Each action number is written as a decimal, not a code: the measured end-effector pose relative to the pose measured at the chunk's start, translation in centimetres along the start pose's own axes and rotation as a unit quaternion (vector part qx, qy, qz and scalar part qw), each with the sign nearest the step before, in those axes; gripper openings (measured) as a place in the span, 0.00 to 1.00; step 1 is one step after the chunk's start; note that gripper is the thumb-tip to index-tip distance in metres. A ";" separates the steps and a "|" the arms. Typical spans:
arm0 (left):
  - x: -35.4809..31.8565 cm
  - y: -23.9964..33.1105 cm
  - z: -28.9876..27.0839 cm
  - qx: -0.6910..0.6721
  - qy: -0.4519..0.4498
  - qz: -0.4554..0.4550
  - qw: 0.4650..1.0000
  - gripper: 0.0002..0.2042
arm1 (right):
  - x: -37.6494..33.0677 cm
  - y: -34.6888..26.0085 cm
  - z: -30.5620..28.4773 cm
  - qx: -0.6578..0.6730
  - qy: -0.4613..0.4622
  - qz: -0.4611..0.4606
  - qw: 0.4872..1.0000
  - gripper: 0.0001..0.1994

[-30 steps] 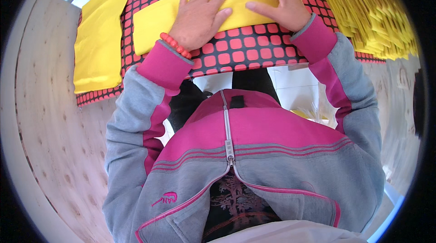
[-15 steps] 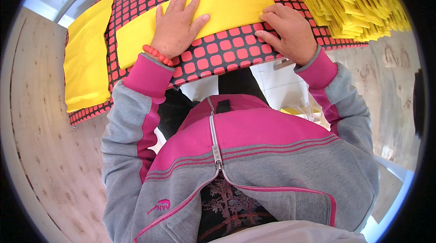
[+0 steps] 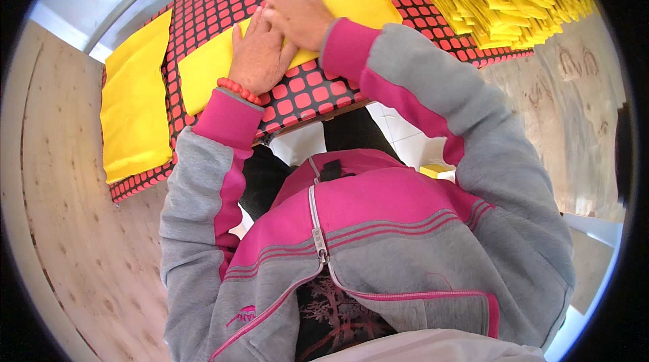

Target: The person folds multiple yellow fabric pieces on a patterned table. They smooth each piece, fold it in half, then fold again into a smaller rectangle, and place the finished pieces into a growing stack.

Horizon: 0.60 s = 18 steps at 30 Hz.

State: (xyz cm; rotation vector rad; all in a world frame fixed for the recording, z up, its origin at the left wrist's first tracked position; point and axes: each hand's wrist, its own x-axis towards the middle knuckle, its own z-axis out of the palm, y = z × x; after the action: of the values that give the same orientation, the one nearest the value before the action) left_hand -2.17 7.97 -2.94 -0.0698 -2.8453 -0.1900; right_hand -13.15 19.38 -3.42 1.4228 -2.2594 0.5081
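Observation:
A folded yellow sheet, cloth-like (image 3: 362, 2), lies flat and slightly aslant on the table. My left hand (image 3: 258, 58), with a red bead bracelet at its wrist, presses flat on this sheet, fingers stretched out. Reaching across from the right, my right hand (image 3: 299, 18) rests over the middle of the sheet, its fingers bent slightly and overlapping the left fingertips. Its thumb is hidden. Neither hand visibly grips anything. Another yellow sheet (image 3: 137, 102) lies along the table's left end, apart from both hands.
A thick pile of folded yellow sheets (image 3: 503, 0) stands at the far right of the table. The table's cover (image 3: 318, 95) is black with rounded red squares. Its front edge runs just before my body. Wooden boards (image 3: 88, 206) flank the table on the left.
My right hand has moved left from the sheet's right end to beside my left fingertips. The left hand stays on the sheet. The whole view has shifted slightly.

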 end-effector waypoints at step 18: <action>-4.5 -9.8 -2.8 0.157 -0.022 -0.224 0.962 0.33 | -6.5 13.0 -4.9 -0.112 -0.076 0.160 0.978 0.22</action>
State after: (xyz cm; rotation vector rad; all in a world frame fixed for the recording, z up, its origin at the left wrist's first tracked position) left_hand 2.25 -2.23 -2.74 0.6445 -2.8524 0.1778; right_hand -21.74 32.11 -3.79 1.0236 -2.5915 0.2332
